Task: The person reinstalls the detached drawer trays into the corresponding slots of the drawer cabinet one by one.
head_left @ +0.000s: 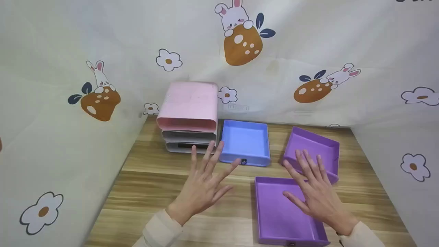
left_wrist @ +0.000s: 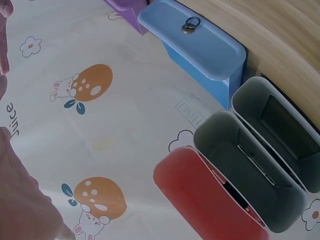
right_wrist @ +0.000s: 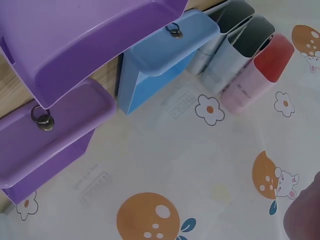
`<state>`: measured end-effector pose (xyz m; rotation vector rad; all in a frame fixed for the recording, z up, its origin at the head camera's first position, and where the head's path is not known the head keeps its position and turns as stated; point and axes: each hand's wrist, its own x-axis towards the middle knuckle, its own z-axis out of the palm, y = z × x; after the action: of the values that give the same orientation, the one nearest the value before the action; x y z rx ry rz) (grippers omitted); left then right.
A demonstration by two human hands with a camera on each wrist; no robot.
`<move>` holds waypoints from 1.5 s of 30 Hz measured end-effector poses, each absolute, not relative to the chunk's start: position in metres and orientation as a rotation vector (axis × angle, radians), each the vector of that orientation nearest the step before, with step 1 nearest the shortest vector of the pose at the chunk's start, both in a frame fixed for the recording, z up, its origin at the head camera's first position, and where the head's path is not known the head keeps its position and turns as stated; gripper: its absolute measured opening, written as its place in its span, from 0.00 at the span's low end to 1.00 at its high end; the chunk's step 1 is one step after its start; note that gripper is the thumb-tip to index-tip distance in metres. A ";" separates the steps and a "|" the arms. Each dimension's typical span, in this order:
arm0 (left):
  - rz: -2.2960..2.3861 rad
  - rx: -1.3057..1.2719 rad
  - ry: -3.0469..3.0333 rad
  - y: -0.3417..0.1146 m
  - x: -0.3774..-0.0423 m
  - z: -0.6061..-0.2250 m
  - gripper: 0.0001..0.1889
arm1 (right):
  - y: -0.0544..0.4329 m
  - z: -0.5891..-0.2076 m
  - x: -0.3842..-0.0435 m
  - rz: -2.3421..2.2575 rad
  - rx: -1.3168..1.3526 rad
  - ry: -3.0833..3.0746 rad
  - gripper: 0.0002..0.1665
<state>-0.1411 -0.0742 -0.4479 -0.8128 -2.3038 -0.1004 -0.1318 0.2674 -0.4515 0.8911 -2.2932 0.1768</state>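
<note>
My left hand [head_left: 202, 187] hovers with spread fingers over the table, its fingertips in front of the blue drawer [head_left: 246, 139] and the stacked casings. The right hand [head_left: 317, 193], fingers also spread, is above the near purple drawer [head_left: 284, 212], and its fingertips overlap the far purple drawer [head_left: 313, 147] in the head view. Neither hand holds anything. At the back left stands a stack of hollow casings: a pink casing [head_left: 190, 101] on top, with a grey middle casing [head_left: 188, 136] and a pale bottom casing [head_left: 173, 147] below. Their front ends gape.
A wood-grain table [head_left: 144, 192] lies under everything. White sheeting [head_left: 192, 31] printed with rabbits and flowers rises behind and at both sides. Ring pulls show on drawer fronts, such as the ring [left_wrist: 192, 22] on the blue one.
</note>
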 end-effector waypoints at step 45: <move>-0.418 -0.619 -3.036 -0.188 -0.321 -0.369 0.25 | 0.336 -0.546 -0.054 0.324 0.677 -2.448 0.26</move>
<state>-0.3206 -0.1876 -0.3692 -0.6188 -3.0356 -0.4176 -0.0539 0.3364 -0.5461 0.6770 -2.4484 0.3245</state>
